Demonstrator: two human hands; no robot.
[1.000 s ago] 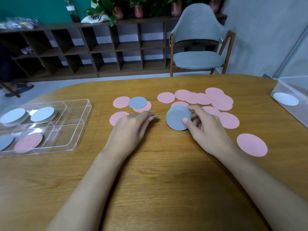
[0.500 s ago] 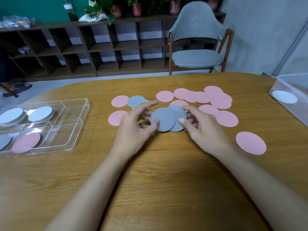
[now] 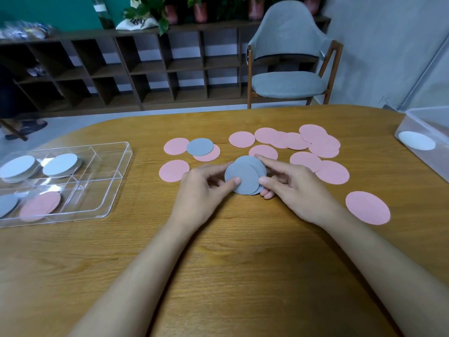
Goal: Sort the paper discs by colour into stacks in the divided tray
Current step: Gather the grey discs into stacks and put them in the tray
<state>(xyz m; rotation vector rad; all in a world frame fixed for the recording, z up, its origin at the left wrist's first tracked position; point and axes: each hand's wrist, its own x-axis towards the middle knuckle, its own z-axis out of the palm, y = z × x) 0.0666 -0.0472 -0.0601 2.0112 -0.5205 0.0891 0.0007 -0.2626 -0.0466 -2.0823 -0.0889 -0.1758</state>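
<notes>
While both hands pinch it, the fanned bunch of grey discs [image 3: 244, 176] sits at mid-table, its faces tipped toward the camera; whether its lower edge rests on the wooden table [image 3: 230, 251] or hangs just above it is hard to tell. The left hand [image 3: 204, 188] holds the near-left side with the thumb on the front disc and the fingers curled behind, while the right hand [image 3: 291, 188] grips the opposite side, forefinger laid over the top edge. Being round, the discs have no long axis, but the fan spreads from near-left to far-right and looks in need of squaring up. The divided tray [image 3: 121, 176] lies well apart to the left, so the left hand is the nearer carrier. Its grey stack [image 3: 7, 204] occupies the near-left section, cut by the frame edge, with a pink stack [image 3: 40, 206] just beside it and pale stacks [image 3: 60, 164] behind. A pink disc [image 3: 174, 170] lies just beside the left hand on the way; bare wood nearer the body offers a freer path. One lone grey disc [image 3: 199, 146] overlaps pink ones further back, and a clear box [image 3: 422, 132] stands at the right edge.
</notes>
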